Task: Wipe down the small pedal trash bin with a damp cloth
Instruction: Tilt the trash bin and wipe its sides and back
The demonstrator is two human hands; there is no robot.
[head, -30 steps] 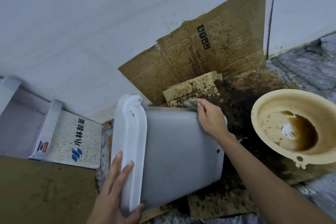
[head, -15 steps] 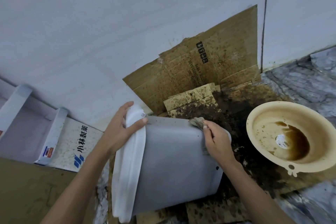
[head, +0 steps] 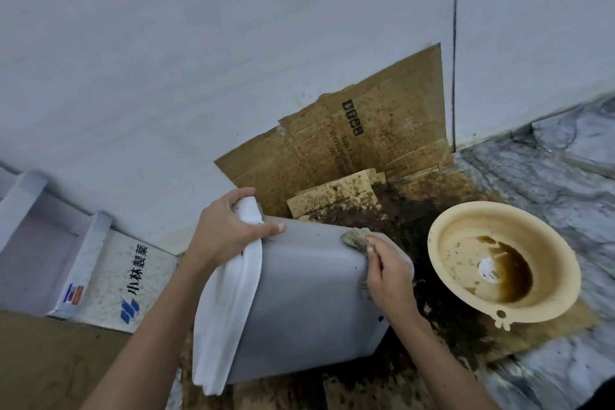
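A stained brown cardboard sheet (head: pixel 362 140) leans against the pale wall (head: pixel 199 60), with smaller soiled cardboard scraps (head: pixel 332 195) at its foot. Dark dirt (head: pixel 429 206) covers the floor there. To the right a tan round bowl (head: pixel 552 263), tilted, holds a brown liquid and rests on flat cardboard. At left a white printed box (head: pixel 109 273) lies flat, blue characters on its flap. Grey marbled floor (head: pixel 549 183) shows at right.

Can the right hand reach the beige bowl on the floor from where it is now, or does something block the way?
Probably yes. The right hand presses a cloth on the bin, and the beige bowl sits just to its right on stained cardboard, with nothing between them. It would need to leave the bin first.
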